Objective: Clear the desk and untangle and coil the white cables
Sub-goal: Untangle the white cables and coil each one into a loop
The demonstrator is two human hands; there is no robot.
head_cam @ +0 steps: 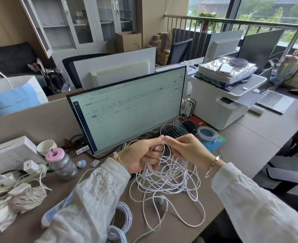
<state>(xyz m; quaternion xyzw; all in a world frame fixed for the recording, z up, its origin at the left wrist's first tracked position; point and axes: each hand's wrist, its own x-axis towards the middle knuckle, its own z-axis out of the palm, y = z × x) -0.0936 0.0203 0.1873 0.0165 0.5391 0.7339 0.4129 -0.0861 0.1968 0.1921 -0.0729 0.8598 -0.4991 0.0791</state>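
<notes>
A tangle of thin white cables [169, 183] lies on the brown desk [246, 151] in front of the monitor, with loops trailing toward the front edge. My left hand [141, 155] grips a bunch of the cable strands lifted above the tangle. My right hand [183, 146] pinches a strand right beside my left fingertips. One coiled white cable [207, 133] rests on a blue pad at the right. More coiled white cable [123, 218] sits near my left sleeve at the front.
A monitor [129, 109] stands behind the hands, with a dark keyboard [169, 131] under it. A printer [221, 100] is at the right. A grey bottle with pink lid [61, 163], paper cup [45, 146], white box [9, 151] and chargers crowd the left.
</notes>
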